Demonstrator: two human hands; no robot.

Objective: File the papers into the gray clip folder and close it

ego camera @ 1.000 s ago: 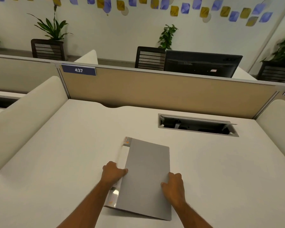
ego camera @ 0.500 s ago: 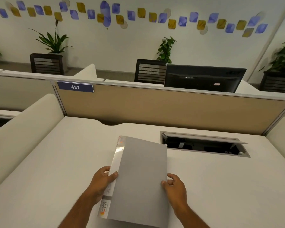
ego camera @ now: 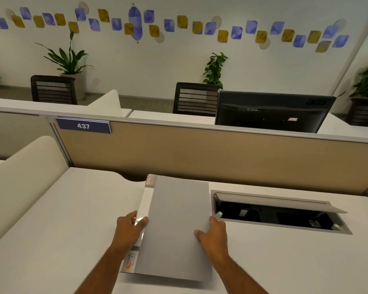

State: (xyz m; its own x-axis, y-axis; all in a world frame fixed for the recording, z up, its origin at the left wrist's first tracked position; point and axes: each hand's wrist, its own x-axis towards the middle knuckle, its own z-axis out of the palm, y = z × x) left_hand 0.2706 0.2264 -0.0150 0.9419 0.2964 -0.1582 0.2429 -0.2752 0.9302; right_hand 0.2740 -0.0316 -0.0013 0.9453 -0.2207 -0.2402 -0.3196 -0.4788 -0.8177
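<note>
The gray clip folder [ego camera: 176, 225] is closed, its gray cover up, with a glossy white spine strip along its left side. It is held just above the white desk [ego camera: 62, 230], its far end near the partition. My left hand [ego camera: 128, 230] grips the spine edge, thumb on top. My right hand [ego camera: 212, 234] holds the folder's right edge, thumb on the cover. No loose papers are visible; whatever is inside the folder is hidden.
An open cable hatch [ego camera: 278, 213] is cut into the desk right of the folder. A tan partition [ego camera: 200, 153] with a "437" label [ego camera: 83, 125] closes the back. A black monitor [ego camera: 272, 111] stands beyond it. A cream side divider [ego camera: 23, 172] bounds the left.
Both hands have lifted the closed folder off the desk and carried it forward toward the partition. The head view has tilted upward.
</note>
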